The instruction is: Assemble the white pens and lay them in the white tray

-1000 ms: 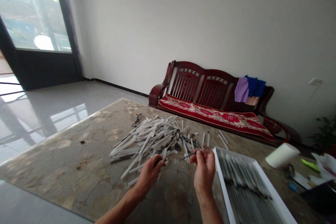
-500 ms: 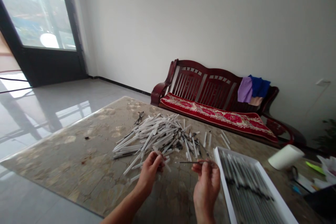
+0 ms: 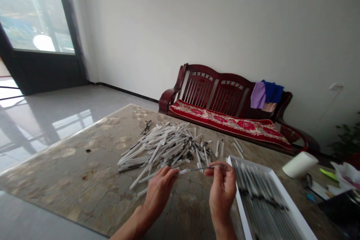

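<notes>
A short translucent white tube (image 3: 183,171) is pinched in my left hand (image 3: 161,187), its end pointing right. My right hand (image 3: 222,183) grips a thin dark rod (image 3: 199,168) between thumb and fingers. The rod's tip meets the tube's end; whether it is inside I cannot tell. Behind my hands a heap of white tubes (image 3: 160,144), with dark bits among them, spreads over the table. Right of my right hand lies a white box (image 3: 298,210) holding rows of thin dark rods with pale upper ends.
The table (image 3: 104,183) has a patterned, glossy top. Black-framed glasses (image 3: 146,126) lie behind the heap. A white roll (image 3: 299,165) and assorted items stand at the right. Beyond is a dark red wooden bench (image 3: 225,95).
My left hand has turned and brought the tube level, in line with the rod. The rod's tip now meets the tube, where before there was a gap. The view has shifted slightly.
</notes>
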Demonstrator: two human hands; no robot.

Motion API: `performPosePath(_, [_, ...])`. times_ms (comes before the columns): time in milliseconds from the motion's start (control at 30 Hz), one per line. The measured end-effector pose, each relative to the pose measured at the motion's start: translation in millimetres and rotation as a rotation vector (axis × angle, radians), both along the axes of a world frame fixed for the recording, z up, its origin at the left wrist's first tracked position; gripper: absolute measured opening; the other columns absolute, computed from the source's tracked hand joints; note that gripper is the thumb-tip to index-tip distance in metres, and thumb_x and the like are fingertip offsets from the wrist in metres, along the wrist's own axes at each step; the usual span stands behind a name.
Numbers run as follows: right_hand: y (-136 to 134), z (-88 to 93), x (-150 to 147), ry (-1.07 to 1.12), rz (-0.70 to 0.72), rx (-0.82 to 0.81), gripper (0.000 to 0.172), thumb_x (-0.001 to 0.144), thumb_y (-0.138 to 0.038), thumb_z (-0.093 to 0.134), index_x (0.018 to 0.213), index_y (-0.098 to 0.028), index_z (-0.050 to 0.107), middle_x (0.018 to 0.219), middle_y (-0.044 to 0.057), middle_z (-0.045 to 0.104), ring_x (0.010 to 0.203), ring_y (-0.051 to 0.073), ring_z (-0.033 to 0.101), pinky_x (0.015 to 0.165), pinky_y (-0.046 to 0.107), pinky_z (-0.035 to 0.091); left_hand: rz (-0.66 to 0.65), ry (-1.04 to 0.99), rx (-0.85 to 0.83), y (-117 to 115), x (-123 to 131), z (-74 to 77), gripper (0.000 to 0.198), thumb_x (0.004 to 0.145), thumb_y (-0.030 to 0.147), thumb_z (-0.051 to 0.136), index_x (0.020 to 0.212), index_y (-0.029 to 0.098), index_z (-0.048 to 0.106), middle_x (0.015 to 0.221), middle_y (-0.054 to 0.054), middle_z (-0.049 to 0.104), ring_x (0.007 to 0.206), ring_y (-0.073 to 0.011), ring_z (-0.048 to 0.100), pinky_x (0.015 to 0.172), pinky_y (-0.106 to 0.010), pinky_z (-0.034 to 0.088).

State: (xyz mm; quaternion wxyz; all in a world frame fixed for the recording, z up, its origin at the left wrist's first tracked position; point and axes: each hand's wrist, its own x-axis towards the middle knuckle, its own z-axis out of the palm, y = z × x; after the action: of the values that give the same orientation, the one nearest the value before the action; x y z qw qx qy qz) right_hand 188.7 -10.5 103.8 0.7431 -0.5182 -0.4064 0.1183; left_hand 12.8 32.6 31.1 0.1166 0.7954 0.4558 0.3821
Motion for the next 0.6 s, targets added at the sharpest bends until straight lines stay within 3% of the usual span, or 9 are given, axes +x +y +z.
performPosePath(200, [-1.8, -20.3, -0.5, -0.101, 0.094, -0.065, 0.021, 0.091, -0.039, 0.057, 0.09, -0.019, 0.064, 0.082, 0.003, 0.068, 0.064, 0.014, 0.065, 0.06, 0.024, 0.055, -0.028, 0.067, 0.139, -1.2, 0.9, 5.0, 0.019, 0.096, 0.027, 0.051, 0.101, 0.026, 0.069, 0.085, -0.002, 0.069, 0.077, -0.0182, 0.064, 0.065, -0.025, 0.046])
performPosePath(333, [-1.8, -43.6, -2.6, -0.211, 0.269, -0.225, 0.026, 0.087, -0.043, 0.062, 0.096, -0.02, 0.07, 0.088, 0.006, 0.072, 0.074, 0.018, 0.068, 0.063, 0.026, 0.055, -0.058, 0.111, 0.196, 0.3, 2.6, 13.4, 0.018, 0.095, 0.026, 0.054, 0.103, 0.028, 0.07, 0.086, -0.002, 0.07, 0.076, -0.0185, 0.063, 0.064, -0.025, 0.046])
performPosePath(433, [-0.5, -55.9, -4.7, -0.162, 0.319, -0.355, 0.032, 0.083, -0.048, 0.064, 0.094, -0.019, 0.073, 0.08, 0.006, 0.073, 0.064, 0.018, 0.067, 0.058, 0.026, 0.055, -0.124, 0.094, 0.204, 1.7, 3.1, 15.3, 0.021, 0.094, 0.023, 0.054, 0.107, 0.03, 0.07, 0.089, -0.002, 0.071, 0.078, -0.0188, 0.063, 0.067, -0.026, 0.048])
performPosePath(533, [2.4, -60.9, -2.2, 0.001, 0.273, -0.422, 0.041, 0.076, -0.056, 0.068, 0.087, -0.018, 0.074, 0.068, 0.005, 0.071, 0.056, 0.018, 0.065, 0.052, 0.026, 0.054, -0.127, -0.144, 0.119, -0.7, 3.3, 6.6, 0.024, 0.093, 0.024, 0.055, 0.111, 0.029, 0.069, 0.098, -0.005, 0.071, 0.085, -0.0198, 0.064, 0.074, -0.028, 0.05])
performPosePath(600, [4.2, -62.4, 1.3, 0.15, 0.221, -0.416, 0.048, 0.07, -0.061, 0.071, 0.087, -0.016, 0.073, 0.067, 0.006, 0.071, 0.057, 0.019, 0.066, 0.051, 0.027, 0.054, -0.077, -0.418, -0.054, -4.7, 5.5, -3.9, 0.02, 0.089, 0.029, 0.059, 0.105, 0.025, 0.071, 0.094, -0.006, 0.069, 0.079, -0.0193, 0.064, 0.071, -0.028, 0.051])
